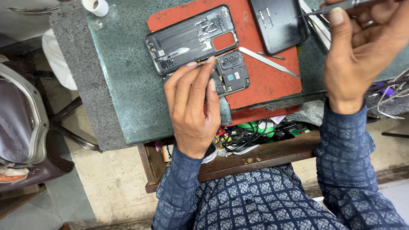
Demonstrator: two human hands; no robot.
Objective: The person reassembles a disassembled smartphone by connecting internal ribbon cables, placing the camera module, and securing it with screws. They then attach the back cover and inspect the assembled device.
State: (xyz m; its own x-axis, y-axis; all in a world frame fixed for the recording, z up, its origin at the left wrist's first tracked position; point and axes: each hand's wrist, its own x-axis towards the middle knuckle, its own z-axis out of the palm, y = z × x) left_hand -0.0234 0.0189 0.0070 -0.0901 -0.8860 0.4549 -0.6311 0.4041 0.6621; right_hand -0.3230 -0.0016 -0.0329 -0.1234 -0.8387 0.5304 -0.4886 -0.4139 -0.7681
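My left hand [192,108] reaches over the desk edge and pinches a tiny brass-coloured part [200,62] between its fingertips, right beside a dark circuit board with a camera module [232,72]. Just above the board lies an opened black phone frame [191,38], inside facing up. My right hand [362,51] is raised at the upper right and grips thin metal tweezers [324,10], whose tips point left over a black back cover [277,23]. A flat metal pry tool [268,61] lies on the red mat [264,85] between the two hands.
The red mat rests on a green glass desktop [123,85] with a grey border. An open wooden drawer [260,155] below holds tangled cables and small parts. A white tape roll [96,6] sits at the top left. A chair [25,119] stands at the left, loose wires [390,96] at the right.
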